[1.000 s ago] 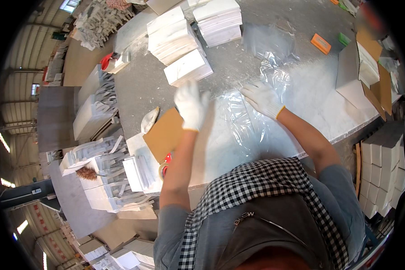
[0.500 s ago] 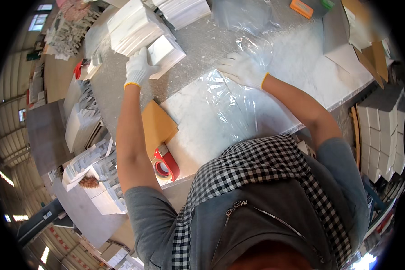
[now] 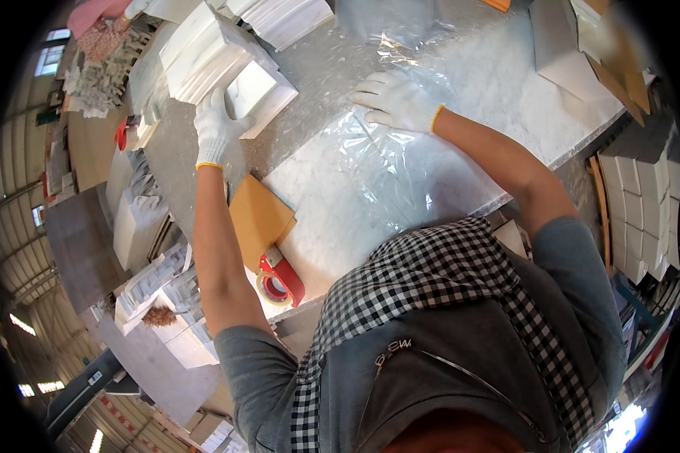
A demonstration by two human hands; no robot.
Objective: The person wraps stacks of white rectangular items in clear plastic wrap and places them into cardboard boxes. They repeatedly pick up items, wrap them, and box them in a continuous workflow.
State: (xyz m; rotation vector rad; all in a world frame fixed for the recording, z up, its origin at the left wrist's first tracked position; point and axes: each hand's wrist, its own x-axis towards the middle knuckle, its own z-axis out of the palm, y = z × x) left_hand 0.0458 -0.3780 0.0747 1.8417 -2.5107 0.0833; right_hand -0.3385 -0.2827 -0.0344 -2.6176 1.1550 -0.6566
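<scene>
My left hand (image 3: 217, 128), in a white knit glove, reaches to the near end of a leaning stack of white marble-look tiles (image 3: 204, 57). Its fingertips touch the stack's lower edge and the thumb stands apart, close to a shorter block of tiles (image 3: 263, 94). A clear plastic bag (image 3: 389, 170) lies crinkled and shiny over a pale marble slab (image 3: 310, 181) in front of my body. My right hand (image 3: 397, 102), gloved as well, rests spread and palm down on the upper part of this plastic.
A red tape dispenser (image 3: 285, 279) and a piece of brown cardboard (image 3: 258, 215) lie at the slab's left. More clear plastic (image 3: 389, 23) sits at the far side. An opened carton (image 3: 559, 57) stands far right; stacked white blocks (image 3: 638, 200) stand beyond the table's right edge.
The whole view has shifted slightly, so the tiles sit further up and left. My right hand's fingers are more spread on the plastic; my left hand stays at the stack.
</scene>
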